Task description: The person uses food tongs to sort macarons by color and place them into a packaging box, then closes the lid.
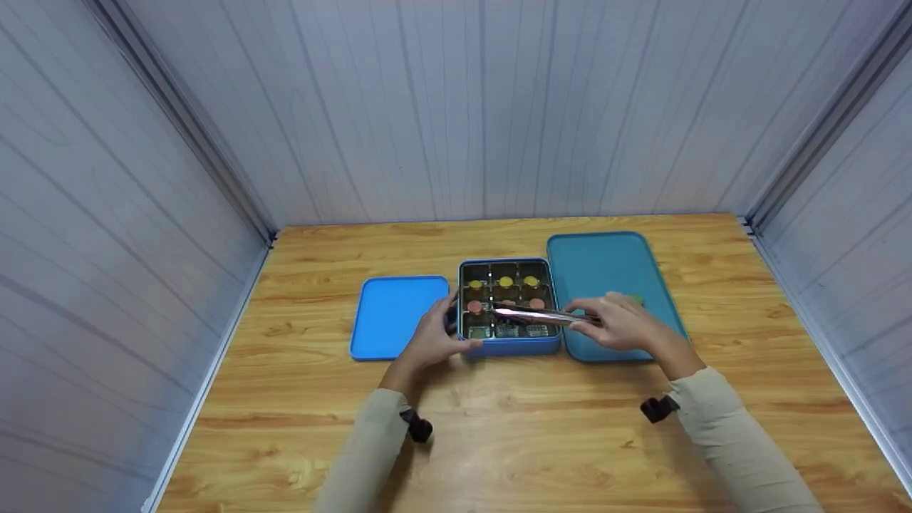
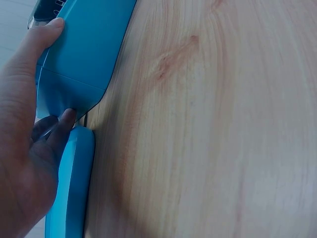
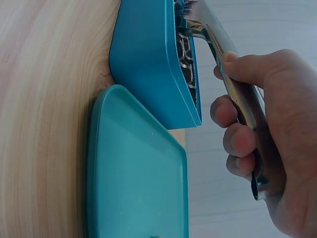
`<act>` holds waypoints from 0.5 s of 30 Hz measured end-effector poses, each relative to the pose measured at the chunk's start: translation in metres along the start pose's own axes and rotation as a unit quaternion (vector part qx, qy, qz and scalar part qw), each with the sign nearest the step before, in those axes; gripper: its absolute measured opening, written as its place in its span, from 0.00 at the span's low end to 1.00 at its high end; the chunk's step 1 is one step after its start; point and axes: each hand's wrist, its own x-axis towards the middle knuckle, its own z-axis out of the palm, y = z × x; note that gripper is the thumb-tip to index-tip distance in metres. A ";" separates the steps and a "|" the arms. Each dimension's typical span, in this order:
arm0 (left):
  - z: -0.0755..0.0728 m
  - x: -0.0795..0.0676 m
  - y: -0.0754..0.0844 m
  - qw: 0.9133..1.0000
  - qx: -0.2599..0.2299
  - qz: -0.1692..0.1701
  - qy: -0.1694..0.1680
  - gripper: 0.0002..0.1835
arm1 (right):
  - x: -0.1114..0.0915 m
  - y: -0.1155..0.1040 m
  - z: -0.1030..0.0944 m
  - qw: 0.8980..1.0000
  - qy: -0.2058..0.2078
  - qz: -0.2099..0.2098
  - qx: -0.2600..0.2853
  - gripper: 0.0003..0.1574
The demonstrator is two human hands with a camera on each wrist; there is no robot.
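1. Head: looks forward and down from above, farthest off; takes in box [image 1: 520, 348], lid [image 1: 399, 320], tray [image 1: 602, 267].
2. Left wrist: close, tipped sideways; shares box and lid with head.
3. Right wrist: close, tipped the other way; shares box, tray.

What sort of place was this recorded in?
Probably a small booth set up for recording: pale ribbed panels stand on three sides of a wood-grain tabletop, and a small black device is worn at each wrist.

Wood-grain table [image 1: 513, 427] carries, left to right: flat blue lid [image 1: 399, 317], blue compartmented box [image 1: 516, 348], teal tray [image 1: 605, 260]. Tray reaches farther than box or lid.
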 end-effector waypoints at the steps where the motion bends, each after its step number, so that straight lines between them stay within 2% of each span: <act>1: -0.001 -0.002 0.004 1.000 -0.002 -0.007 -0.001 0.70 | 0.000 0.000 0.000 1.000 0.002 -0.001 -0.001 0.14; 6: -0.002 -0.003 0.010 1.000 -0.011 -0.020 -0.008 0.69 | -0.002 0.000 -0.001 1.000 0.007 0.001 -0.007 0.16; 11: -0.002 -0.004 0.011 1.000 -0.013 -0.014 -0.016 0.69 | -0.003 0.000 0.001 1.000 0.011 0.011 -0.016 0.20; 15: -0.001 -0.004 0.008 1.000 -0.011 0.000 -0.008 0.69 | -0.004 0.001 0.002 1.000 0.017 0.016 -0.018 0.23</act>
